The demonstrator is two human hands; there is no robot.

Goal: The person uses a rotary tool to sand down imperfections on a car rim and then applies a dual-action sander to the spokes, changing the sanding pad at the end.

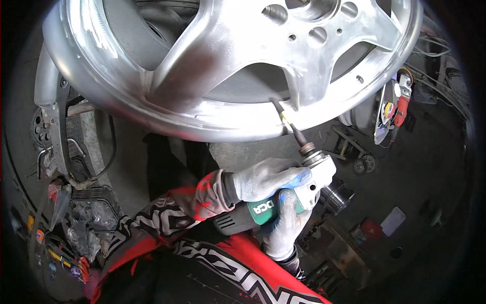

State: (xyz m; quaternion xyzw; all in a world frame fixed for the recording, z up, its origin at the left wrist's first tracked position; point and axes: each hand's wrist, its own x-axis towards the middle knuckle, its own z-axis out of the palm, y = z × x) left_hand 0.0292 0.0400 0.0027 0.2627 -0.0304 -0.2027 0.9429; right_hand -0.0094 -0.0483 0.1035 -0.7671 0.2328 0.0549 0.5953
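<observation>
A large silver alloy wheel [238, 119] fills the upper part of the view, its spokes and rim bright and shiny. Below it, both gloved hands are closed on a green and grey power grinder [260, 210] with a silver head. My left hand [268, 180], in a white glove with blue marks, wraps over the front of the body near the head. From below, my right hand [288, 223] grips the same body. A slim tapered bit [298, 134] extends from the head up over the rim; its tip appears to be at the rim's inner edge beside a spoke.
A red and silver angle grinder [401, 104] lies at the right, close to cables [440, 81]. On the left are a metal stand [58, 131] and a pile of hand tools [55, 253]. A black cylindrical part [336, 196] is just right of the grinder head.
</observation>
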